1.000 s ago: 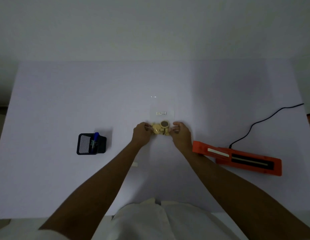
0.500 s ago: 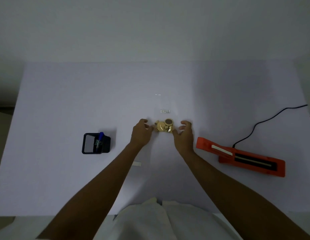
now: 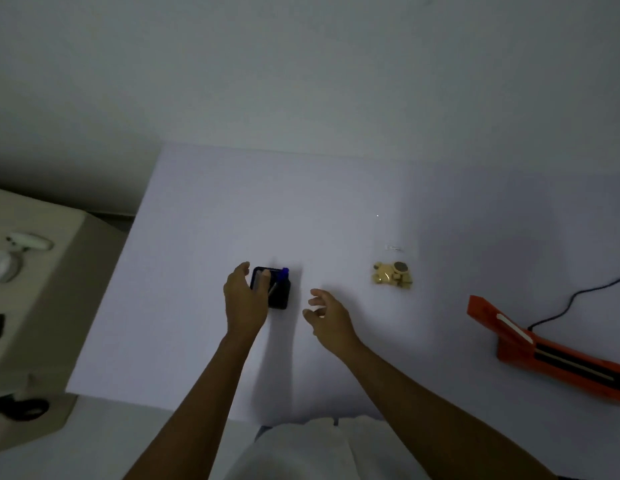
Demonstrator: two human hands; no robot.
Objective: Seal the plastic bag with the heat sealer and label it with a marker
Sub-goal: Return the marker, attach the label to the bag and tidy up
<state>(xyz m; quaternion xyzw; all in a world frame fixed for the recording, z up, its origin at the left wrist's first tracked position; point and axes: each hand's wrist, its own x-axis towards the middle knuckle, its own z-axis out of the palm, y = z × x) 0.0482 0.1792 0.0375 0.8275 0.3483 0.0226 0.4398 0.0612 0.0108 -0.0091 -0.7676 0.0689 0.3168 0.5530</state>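
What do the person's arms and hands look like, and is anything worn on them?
Both arms are bare from the frame's bottom edge to the fingers: no sleeves, gloves, watch or bracelet show. On the left hand and the right hand I see no rings, though the picture is dim. The only clothing in view is a white garment at the bottom centre, between the arms.

On the tabletop (image 3: 204, 216), the bag (image 3: 393, 277) lies right of the pen holder (image 3: 279, 292); the heat sealer (image 3: 551, 355) lies farther right, nearer.

White counter (image 3: 204, 237) with four things on it.
Black pen holder (image 3: 279, 296) centre-left, clear bag of biscuits (image 3: 393, 276) right of centre, orange heat sealer (image 3: 544, 351) and its cable (image 3: 578, 299) lower right.
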